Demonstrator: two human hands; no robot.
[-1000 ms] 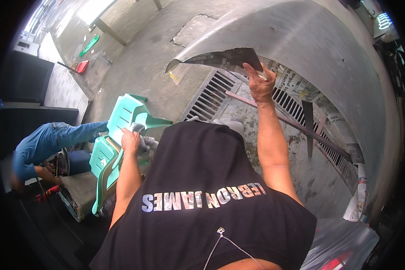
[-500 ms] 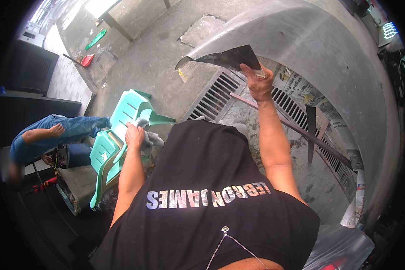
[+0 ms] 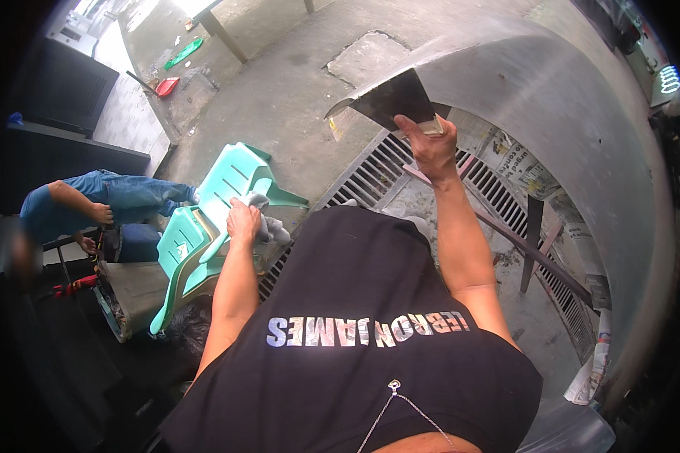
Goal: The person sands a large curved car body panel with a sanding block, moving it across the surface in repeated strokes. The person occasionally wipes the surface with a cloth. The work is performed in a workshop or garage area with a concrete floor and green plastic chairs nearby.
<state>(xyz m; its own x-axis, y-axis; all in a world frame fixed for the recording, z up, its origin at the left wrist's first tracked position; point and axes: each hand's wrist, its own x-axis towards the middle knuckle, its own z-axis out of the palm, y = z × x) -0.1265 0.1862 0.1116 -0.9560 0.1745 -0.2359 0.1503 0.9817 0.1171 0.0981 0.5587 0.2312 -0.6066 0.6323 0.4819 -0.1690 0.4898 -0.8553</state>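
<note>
One hand is nearer the grey curved panel (image 3: 559,90): the right hand (image 3: 434,152), thumb and fingers clamped on a pale block (image 3: 431,127) with a dark sheet (image 3: 395,100) over it. Panel lies just beyond that grip and arcs along its long axis from the grip's left round to its right; sheet overlaps the near edge, can't tell if touching. Left hand (image 3: 243,221), well left, grips a grey cloth (image 3: 270,226) by a green chair (image 3: 224,181).

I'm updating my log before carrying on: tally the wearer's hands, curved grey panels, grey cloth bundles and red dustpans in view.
Wearer's hands: 2 (left hand, right hand)
Curved grey panel: 1
Grey cloth bundle: 1
Red dustpan: 1
Total: 5
</note>
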